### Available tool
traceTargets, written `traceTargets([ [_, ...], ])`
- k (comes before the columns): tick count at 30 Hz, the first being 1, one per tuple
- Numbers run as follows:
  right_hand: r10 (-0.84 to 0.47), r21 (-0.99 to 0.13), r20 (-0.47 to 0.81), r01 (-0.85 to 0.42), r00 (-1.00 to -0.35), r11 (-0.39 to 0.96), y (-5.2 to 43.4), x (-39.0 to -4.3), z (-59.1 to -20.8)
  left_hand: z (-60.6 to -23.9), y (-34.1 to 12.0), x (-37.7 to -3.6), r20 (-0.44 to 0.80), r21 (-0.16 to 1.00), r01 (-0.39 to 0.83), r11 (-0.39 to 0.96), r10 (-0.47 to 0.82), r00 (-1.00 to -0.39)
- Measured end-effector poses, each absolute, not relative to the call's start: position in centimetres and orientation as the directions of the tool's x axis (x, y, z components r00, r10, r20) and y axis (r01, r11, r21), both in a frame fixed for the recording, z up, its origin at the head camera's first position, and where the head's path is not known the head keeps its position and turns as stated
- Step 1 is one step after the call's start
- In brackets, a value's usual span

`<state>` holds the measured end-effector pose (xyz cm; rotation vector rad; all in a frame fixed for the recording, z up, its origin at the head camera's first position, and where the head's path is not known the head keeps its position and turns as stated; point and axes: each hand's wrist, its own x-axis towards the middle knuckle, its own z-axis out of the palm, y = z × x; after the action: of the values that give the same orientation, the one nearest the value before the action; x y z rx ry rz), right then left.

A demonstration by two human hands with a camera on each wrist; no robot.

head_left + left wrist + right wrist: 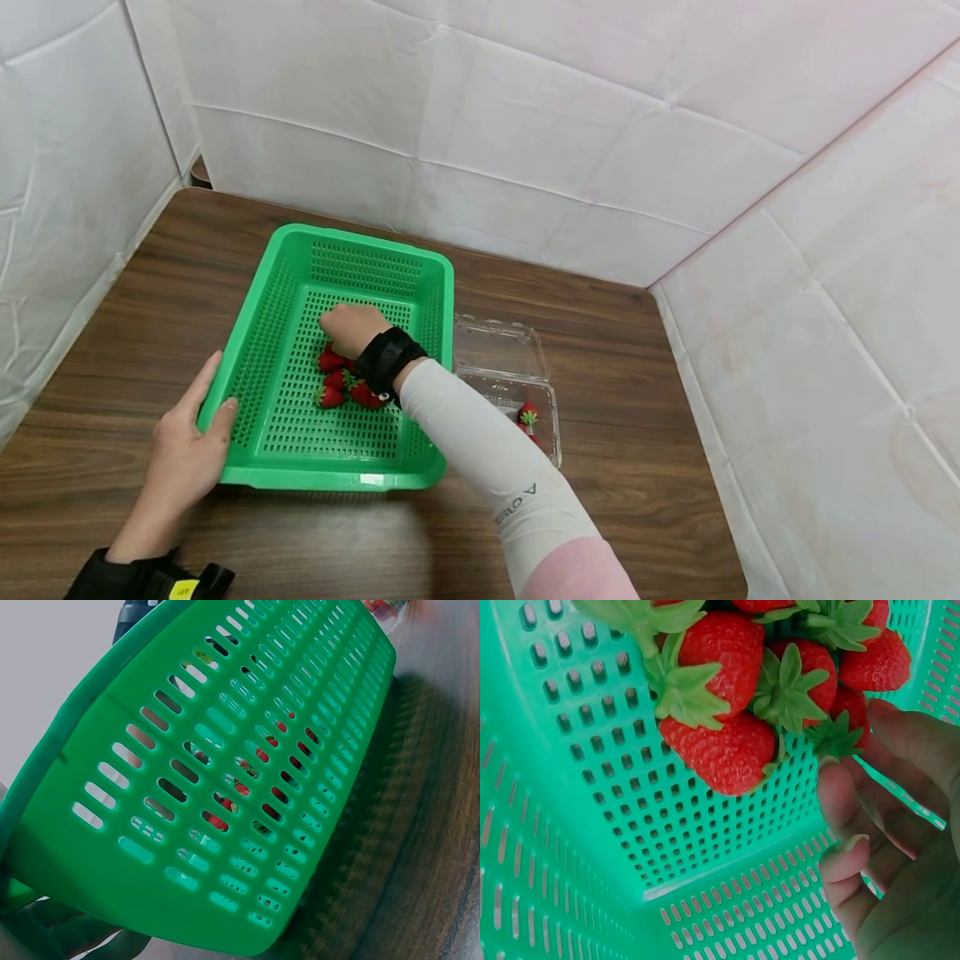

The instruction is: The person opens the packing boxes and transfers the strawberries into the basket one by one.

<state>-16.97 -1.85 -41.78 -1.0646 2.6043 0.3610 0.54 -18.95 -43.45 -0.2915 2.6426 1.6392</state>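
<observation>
— Holding anything, the right hand?
— No, fingers loosely curled beside the strawberries (inside the green basket).
— The left hand?
— Grips the basket's near-left corner.

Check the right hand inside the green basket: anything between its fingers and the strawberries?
Nothing visible. In the right wrist view the right hand is inside the green basket, fingertips right at the strawberries, with no object between. The left hand holds the basket's near-left corner, away from the fruit.
</observation>
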Motion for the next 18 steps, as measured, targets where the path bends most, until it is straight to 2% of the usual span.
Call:
traceTargets([
  [6, -0.645, 0.093, -0.368, -0.717, -0.669, 0.691, -1.5, -17.2, -41.1, -43.5, -19.1, 0.5, -0.116, 0.884, -0.171, 0.435, -0.15, -0.982],
  [10, -0.659, 0.027, -0.365, -0.715, -0.658, 0.699, -1.1, -17.1, -40.4, -43.5, -19.2, 0.5, -0.126, 0.884, -0.179, 0.432, -0.149, -0.981],
  [18, -0.65, -0.05, -0.374, -0.686, -0.661, 0.726, -0.2, -15.9, -37.0, -43.5, -19.3, 0.3, -0.123, 0.884, -0.179, 0.432, -0.156, -0.98],
])
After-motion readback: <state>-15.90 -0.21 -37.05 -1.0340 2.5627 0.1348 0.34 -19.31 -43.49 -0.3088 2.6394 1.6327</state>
